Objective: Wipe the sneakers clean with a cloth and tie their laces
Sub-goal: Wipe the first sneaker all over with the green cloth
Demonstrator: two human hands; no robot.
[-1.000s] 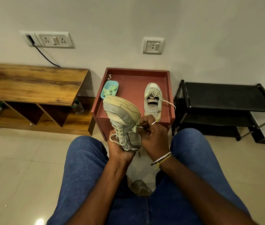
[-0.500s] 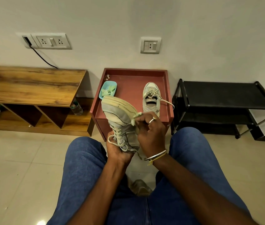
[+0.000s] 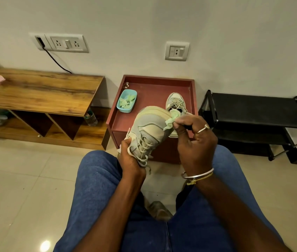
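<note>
A grey sneaker [image 3: 148, 130] with loose pale laces is held up over my knees, toe pointing away and tilted. My left hand [image 3: 131, 157] grips it at the heel and lace end. My right hand [image 3: 193, 140] pinches a small pale green cloth [image 3: 171, 120] against the sneaker's side near the toe. The second sneaker [image 3: 175, 102] stands on the red side table [image 3: 155, 82], partly hidden behind the cloth and my right hand, laces untied.
A light blue tub [image 3: 126, 103] holding green cloth pieces sits on the red table's left side. A wooden bench [image 3: 40, 91] stands to the left, a black shoe rack [image 3: 260, 111] to the right. Tiled floor lies around my legs.
My right hand has slid the cloth up along the sneaker's side from the laces toward the toe. The left hand keeps its grip at the heel.
</note>
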